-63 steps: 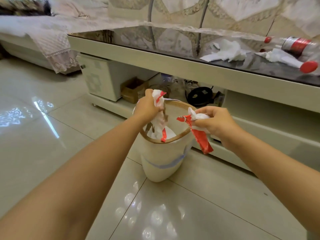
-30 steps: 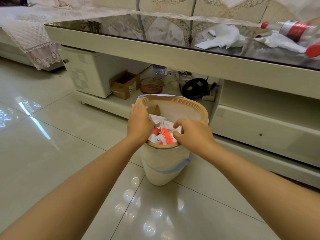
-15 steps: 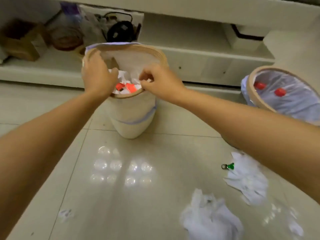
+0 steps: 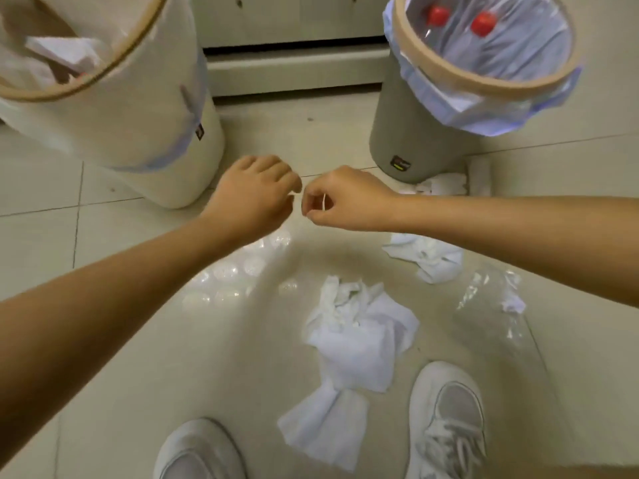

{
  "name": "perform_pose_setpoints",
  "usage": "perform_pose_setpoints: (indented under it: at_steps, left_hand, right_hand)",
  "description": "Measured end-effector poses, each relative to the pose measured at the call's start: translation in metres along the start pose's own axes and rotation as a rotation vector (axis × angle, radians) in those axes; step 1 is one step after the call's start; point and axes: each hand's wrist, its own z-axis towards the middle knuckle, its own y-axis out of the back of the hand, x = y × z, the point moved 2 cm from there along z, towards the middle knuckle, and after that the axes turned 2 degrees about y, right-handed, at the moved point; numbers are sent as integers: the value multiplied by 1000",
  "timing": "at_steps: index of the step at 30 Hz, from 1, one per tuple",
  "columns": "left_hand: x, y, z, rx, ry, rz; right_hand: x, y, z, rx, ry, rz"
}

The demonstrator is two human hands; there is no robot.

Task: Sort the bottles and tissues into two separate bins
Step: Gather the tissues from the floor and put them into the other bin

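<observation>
A cream bin [image 4: 138, 108] at the upper left holds white tissues [image 4: 65, 53]. The grey bin [image 4: 408, 133] at the upper right has a blue liner and holds clear bottles with red caps [image 4: 480, 24]. My left hand [image 4: 256, 195] and my right hand [image 4: 342, 200] hover close together above the floor between the two bins, fingers loosely curled, with nothing seen in them. Below them a large crumpled tissue [image 4: 356, 340] lies on the tiles. A second tissue [image 4: 425, 257] lies under my right forearm, and a third [image 4: 446, 183] sits against the grey bin's foot.
A crumpled clear plastic wrapper [image 4: 491, 305] lies on the floor at the right. My two white shoes [image 4: 200, 451] [image 4: 449, 420] stand at the bottom edge beside the large tissue. A low cabinet base [image 4: 294, 67] runs behind the bins.
Both hands have let go of the red and white scraps into the cream bin and dropped away from its rim. The view has tilted down to the floor tissues and my shoes.
</observation>
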Motion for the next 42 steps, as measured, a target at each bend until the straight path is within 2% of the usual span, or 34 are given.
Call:
perform_pose_setpoints:
  at_steps: [2,7,10,13,18,23,26,29,33,36,42]
  left_hand:
    - [-29,-25,-6,150,42,-96]
    - [-85,-83,-26,620,351,-341]
    - [-109,-103,-33,716,479,-490]
    - [-130,-112,-37,684,584,-637]
    - [-145,-121,-40,630,464,-518]
    - [-146,-129,-46,646,527,-590]
    - [-133,-126,-39,548,666,-699]
    - [-114,-119,-26,409,729,-792]
    - [-102,-112,-15,341,784,-975]
    - [-104,-111,-14,332,857,-1095]
    - [-111,-120,-21,299,1012,-1262]
  right_hand:
    - [-19,-14,-14,50,-47,-8]
    - [-75,-44,-35,118,-196,48]
    - [-97,-55,-41,124,-240,-7]
    - [-109,-62,-43,145,-248,-71]
    - [-121,-64,-42,165,-209,-245]
    - [-144,-57,-46,97,-211,-382]
    - [-160,-47,-53,3,-310,-399]
    - [-172,-38,-60,-65,-411,-354]
    - [-182,-42,-63,103,-553,-272]
    - [-182,-49,-64,180,-579,-260]
    - [-180,-66,-67,157,-549,-277]
